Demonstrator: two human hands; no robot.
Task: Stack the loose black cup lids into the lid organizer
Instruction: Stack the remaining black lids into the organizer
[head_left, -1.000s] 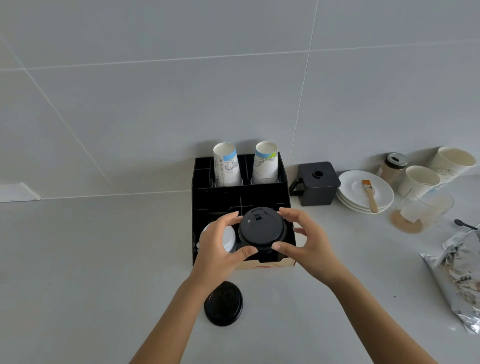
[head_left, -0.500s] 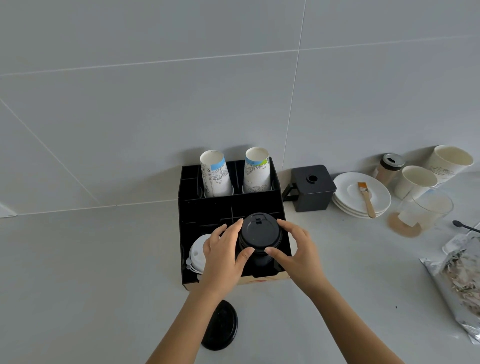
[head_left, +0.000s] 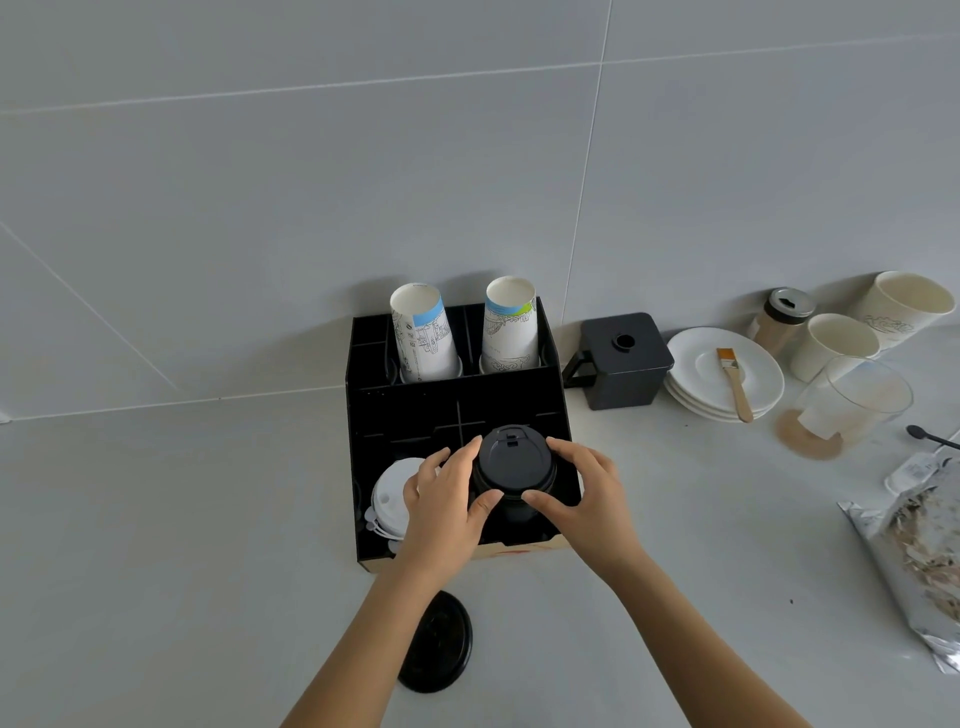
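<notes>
Both hands, left hand (head_left: 445, 506) and right hand (head_left: 587, 493), grasping black lid stack (head_left: 514, 467), white lids (head_left: 390, 499) half hidden.

Organizer (head_left: 405, 415): black; lids (head_left: 514, 462): black; neighbouring lids (head_left: 392, 493): white; cups (head_left: 423, 338): white, line-drawn print, blue and green bands.

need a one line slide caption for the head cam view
Both hands, left and right, lower a stack of black lids into the organizer; one loose lid remains.
</notes>
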